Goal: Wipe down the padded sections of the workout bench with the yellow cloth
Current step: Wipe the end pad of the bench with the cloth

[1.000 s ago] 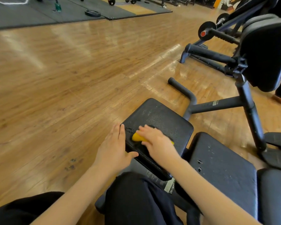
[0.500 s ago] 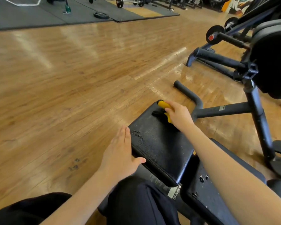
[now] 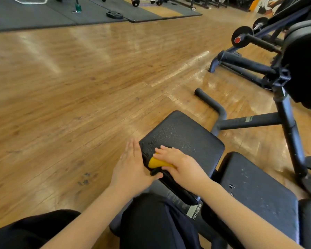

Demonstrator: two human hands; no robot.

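Observation:
The black padded seat section [image 3: 185,135] of the workout bench lies in front of me, with wet streaks across its middle. My right hand [image 3: 178,161] presses the yellow cloth [image 3: 155,163] flat onto the pad's near left corner; most of the cloth is hidden under the palm. My left hand [image 3: 131,165] rests flat against the pad's left side edge, thumb hooked under the near corner, holding nothing. A second, longer padded section [image 3: 255,191] sits to the right, speckled with white marks.
The bench's black steel frame and floor bar [image 3: 212,105] reach forward. A black upright post [image 3: 289,133] with a large pad [image 3: 305,69] stands at the right. Wooden floor spreads left. Black mats with a weight plate [image 3: 114,15] lie far back. My black trousers fill the bottom.
My right hand has dragged the yellow cloth from the pad's far edge back to its near left corner. My left hand has stayed against the pad's left side.

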